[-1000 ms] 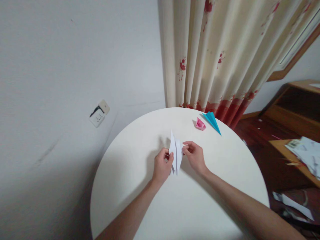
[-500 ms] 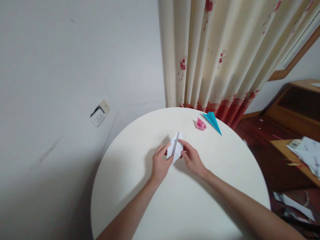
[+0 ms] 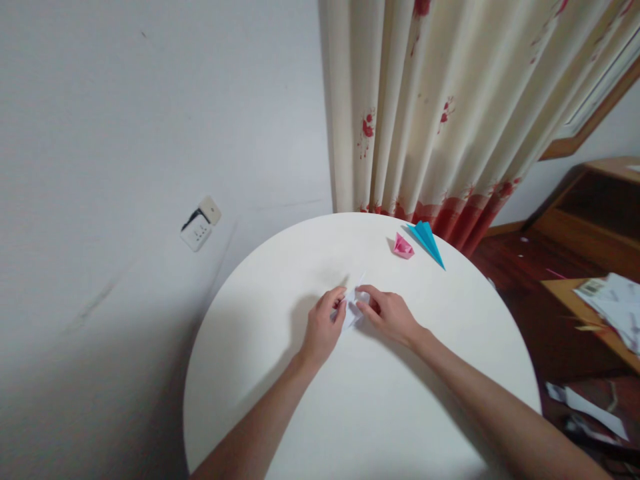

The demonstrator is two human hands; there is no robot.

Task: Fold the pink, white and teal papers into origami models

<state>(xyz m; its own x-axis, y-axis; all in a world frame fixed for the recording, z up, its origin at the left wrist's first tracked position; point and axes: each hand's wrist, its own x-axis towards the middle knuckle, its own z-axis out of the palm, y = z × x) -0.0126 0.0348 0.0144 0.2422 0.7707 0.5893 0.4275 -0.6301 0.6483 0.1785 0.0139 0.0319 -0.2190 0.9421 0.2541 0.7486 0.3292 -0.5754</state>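
On the table: round white table (image 3: 350, 413), both hands working near the middle of it, a bit toward the far edge.
Folded paper: small white folded paper (image 3: 354, 308), lying low on the tabletop right between the two hands, one thin point sticking out toward the far edge.
Left hand: left hand (image 3: 323, 327) is on the paper's left side, fingers curled in and pinched on that edge, thumb tip right up against it.
Right hand: right hand (image 3: 393, 315) comes in from the other side, fingers bent and pressed together on the paper's right edge. The fingertips of both hands nearly meet over it.
Pink piece: little pink folded paper (image 3: 403, 247) sits near the far right edge of the table, well apart from the hands.
Blue piece: blue paper plane (image 3: 427, 241) just beside the pink one, its pointy end aimed at the right edge, almost at the rim.
Behind the table: cream curtain (image 3: 450, 107) with red flower prints hangs past the far edge, and there's a wall socket (image 3: 200, 225) on the grey wall off to the left.
Off to the right: wooden shelf (image 3: 590, 233) with loose papers (image 3: 613, 303) lying on it.
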